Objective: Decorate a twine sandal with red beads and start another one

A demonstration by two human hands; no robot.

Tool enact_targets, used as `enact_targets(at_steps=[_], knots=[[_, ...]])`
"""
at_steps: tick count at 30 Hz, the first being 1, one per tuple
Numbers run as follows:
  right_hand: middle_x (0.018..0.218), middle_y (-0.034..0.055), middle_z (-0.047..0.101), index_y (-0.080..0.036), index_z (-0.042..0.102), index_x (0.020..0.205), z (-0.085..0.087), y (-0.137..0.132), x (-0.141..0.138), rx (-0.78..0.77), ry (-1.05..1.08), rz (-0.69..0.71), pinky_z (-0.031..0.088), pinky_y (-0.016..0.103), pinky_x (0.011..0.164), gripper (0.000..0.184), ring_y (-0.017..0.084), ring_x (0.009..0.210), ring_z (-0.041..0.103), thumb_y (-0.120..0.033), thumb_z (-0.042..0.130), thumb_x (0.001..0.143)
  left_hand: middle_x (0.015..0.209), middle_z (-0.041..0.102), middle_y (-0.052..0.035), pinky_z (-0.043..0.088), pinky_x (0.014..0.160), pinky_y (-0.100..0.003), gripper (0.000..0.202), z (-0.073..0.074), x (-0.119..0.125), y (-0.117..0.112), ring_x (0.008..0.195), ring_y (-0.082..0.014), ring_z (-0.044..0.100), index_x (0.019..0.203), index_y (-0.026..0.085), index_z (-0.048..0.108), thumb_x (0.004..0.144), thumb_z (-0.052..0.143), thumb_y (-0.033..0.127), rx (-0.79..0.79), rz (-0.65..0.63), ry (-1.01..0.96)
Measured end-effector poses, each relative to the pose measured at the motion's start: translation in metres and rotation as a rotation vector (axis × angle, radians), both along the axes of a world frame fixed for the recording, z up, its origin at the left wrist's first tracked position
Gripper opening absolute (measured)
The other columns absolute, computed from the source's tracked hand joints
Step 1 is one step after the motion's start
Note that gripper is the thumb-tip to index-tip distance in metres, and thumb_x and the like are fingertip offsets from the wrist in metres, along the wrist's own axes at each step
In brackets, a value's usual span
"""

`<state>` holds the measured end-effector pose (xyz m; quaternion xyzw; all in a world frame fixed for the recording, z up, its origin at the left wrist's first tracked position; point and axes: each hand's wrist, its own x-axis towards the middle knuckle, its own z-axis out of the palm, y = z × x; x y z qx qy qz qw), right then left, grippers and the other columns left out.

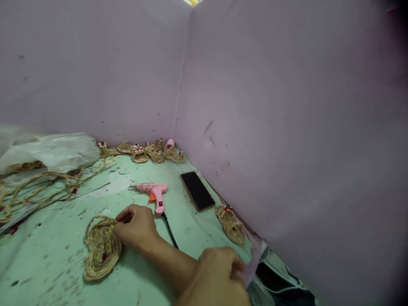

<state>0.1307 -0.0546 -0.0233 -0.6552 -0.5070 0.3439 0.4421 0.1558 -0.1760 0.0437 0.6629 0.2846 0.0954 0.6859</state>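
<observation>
A sole-shaped coil of braided straw rope (pixel 101 250) lies on the green-covered table, with a small red spot on it. My right hand (pixel 137 225) reaches in from the right and pinches the coil's upper right edge, fingers closed. Over my right forearm crosses my left hand (pixel 219 272), near the lower middle of the view. Its fingers are curled beside a pink sheet (pixel 253 259) at the table's edge; what they hold, if anything, is hidden. Just beyond my right hand lies a pink glue gun (pixel 156 193) with an orange trigger and black cord.
A phone (pixel 197 191) lies near the right wall. Closer is a small straw slipper (pixel 230 224) with red beads. Several beaded straw slippers (pixel 156 153) line the back corner by a pink roll (pixel 170 143). Loose straw braids (pixel 47 187) and a white plastic bag (pixel 68 151) sit at left.
</observation>
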Motion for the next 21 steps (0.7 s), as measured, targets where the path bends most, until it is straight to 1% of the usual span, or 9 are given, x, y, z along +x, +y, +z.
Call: enact_targets(at_steps=[1, 3, 4, 5, 9, 13, 15, 18, 21], knots=[[0.069, 0.0055, 0.071, -0.016, 0.069, 0.077, -0.001, 0.0, 0.0, -0.001, 0.0, 0.001, 0.048, 0.022, 0.052, 0.023, 0.017, 0.061, 0.065, -0.018, 0.058, 0.057, 0.099, 0.062, -0.014, 0.036, 0.09, -0.047, 0.025, 0.006, 0.005, 0.005, 0.1, -0.0348, 0.051, 0.085, 0.016, 0.067, 0.065, 0.051, 0.021, 0.117, -0.025, 0.038], [0.07, 0.0055, 0.071, -0.016, 0.069, 0.078, -0.004, 0.001, 0.001, 0.002, -0.001, 0.005, 0.048, 0.022, 0.053, 0.024, 0.018, 0.062, 0.065, -0.02, 0.058, 0.057, 0.105, 0.059, -0.0182, 0.038, 0.088, -0.047, 0.034, 0.016, 0.021, 0.017, 0.099, -0.0347, 0.052, 0.091, 0.01, 0.066, 0.065, 0.045, 0.012, 0.528, -0.215, 0.162], [0.07, 0.0056, 0.071, -0.016, 0.069, 0.079, -0.005, 0.001, 0.001, 0.01, -0.001, 0.01, 0.048, 0.022, 0.053, 0.025, 0.018, 0.062, 0.065, -0.021, 0.058, 0.058, 0.109, 0.057, -0.0198, 0.038, 0.089, -0.046, 0.037, 0.018, 0.03, 0.022, 0.102, -0.0353, 0.05, 0.094, 0.007, 0.065, 0.063, 0.044, 0.009, 0.664, -0.287, 0.202], [0.071, 0.0057, 0.071, -0.016, 0.069, 0.08, -0.007, 0.001, 0.001, 0.018, -0.001, 0.016, 0.048, 0.022, 0.053, 0.025, 0.018, 0.063, 0.066, -0.021, 0.057, 0.058, 0.113, 0.055, -0.0212, 0.039, 0.089, -0.045, 0.04, 0.018, 0.039, 0.027, 0.105, -0.0363, 0.048, 0.096, 0.005, 0.064, 0.062, 0.045, 0.009, 0.719, -0.336, 0.217], [0.074, 0.0056, 0.071, -0.016, 0.068, 0.083, -0.012, 0.001, 0.002, 0.043, 0.0, 0.05, 0.049, 0.022, 0.055, 0.027, 0.017, 0.065, 0.066, -0.022, 0.057, 0.06, 0.114, 0.055, -0.0221, 0.042, 0.089, -0.04, 0.045, 0.004, 0.059, 0.036, 0.104, -0.0352, 0.05, 0.101, 0.003, 0.062, 0.059, 0.051, 0.014, 0.723, -0.44, 0.195], [0.075, 0.0049, 0.071, -0.017, 0.068, 0.084, -0.011, 0.002, 0.002, 0.009, -0.002, 0.058, 0.049, 0.022, 0.057, 0.027, 0.017, 0.066, 0.066, -0.025, 0.058, 0.06, 0.121, 0.051, -0.0172, 0.041, 0.092, -0.035, 0.052, 0.001, 0.048, 0.023, 0.107, -0.029, 0.05, 0.118, 0.008, 0.052, 0.068, 0.047, 0.02, 0.711, -0.425, 0.162], [0.076, 0.0045, 0.071, -0.017, 0.068, 0.084, -0.009, 0.002, 0.002, -0.022, -0.01, 0.059, 0.05, 0.023, 0.059, 0.027, 0.017, 0.067, 0.065, -0.023, 0.058, 0.06, 0.127, 0.047, -0.0192, 0.04, 0.093, -0.041, 0.056, 0.001, 0.041, 0.012, 0.11, -0.033, 0.047, 0.123, 0.007, 0.048, 0.069, 0.048, 0.021, 0.684, -0.443, 0.227], [0.075, 0.0042, 0.071, -0.017, 0.068, 0.084, -0.006, 0.002, 0.002, -0.016, -0.017, 0.053, 0.05, 0.023, 0.059, 0.026, 0.017, 0.067, 0.065, -0.021, 0.059, 0.06, 0.123, 0.051, -0.0232, 0.037, 0.089, -0.054, 0.049, -0.009, 0.036, -0.006, 0.106, -0.041, 0.049, 0.116, 0.007, 0.057, 0.07, 0.051, 0.022, 0.624, -0.529, 0.304], [0.072, 0.0038, 0.071, -0.017, 0.068, 0.082, -0.003, 0.001, 0.003, 0.002, -0.015, 0.047, 0.05, 0.023, 0.057, 0.025, 0.017, 0.065, 0.065, -0.019, 0.06, 0.059, 0.119, 0.055, -0.0219, 0.029, 0.091, -0.062, 0.037, -0.021, 0.038, -0.018, 0.111, -0.0447, 0.044, 0.108, 0.013, 0.064, 0.074, 0.05, 0.02, 0.579, -0.432, 0.167]])
